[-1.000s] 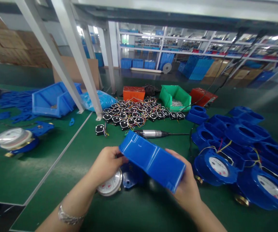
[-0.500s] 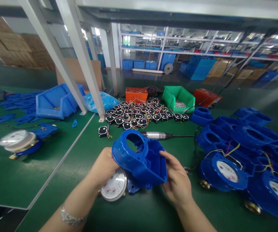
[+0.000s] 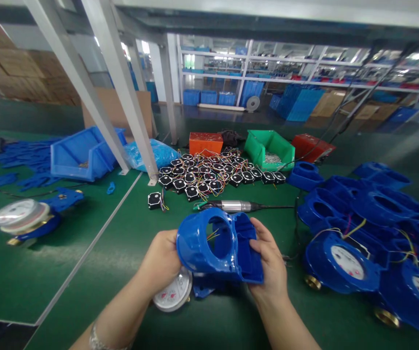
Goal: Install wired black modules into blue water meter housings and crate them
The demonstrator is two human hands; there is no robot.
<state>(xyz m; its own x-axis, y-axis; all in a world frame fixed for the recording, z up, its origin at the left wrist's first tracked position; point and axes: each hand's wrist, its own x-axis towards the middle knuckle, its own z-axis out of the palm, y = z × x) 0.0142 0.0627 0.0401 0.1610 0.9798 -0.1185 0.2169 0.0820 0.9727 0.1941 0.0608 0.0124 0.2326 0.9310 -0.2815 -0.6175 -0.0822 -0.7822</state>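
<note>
A blue plastic meter housing with a round opening is held above the green bench between both hands. My left hand grips its left side, fingers curled behind it. My right hand clasps its right, boxy end, thumb on the rim. Just under the housing, a water meter with a white dial lies on the bench, with a blue base part beside it. A silver electric screwdriver lies beyond the hands.
Several black modules with coloured wires are spread at mid bench. Orange, green and red bins stand behind. Blue housings and assembled meters crowd the right. Another meter and a blue bin are at the left.
Both hands have turned the blue housing over: first its flat underside faced me, now the round opening does. It has also come lower, over the white-dial meter.
</note>
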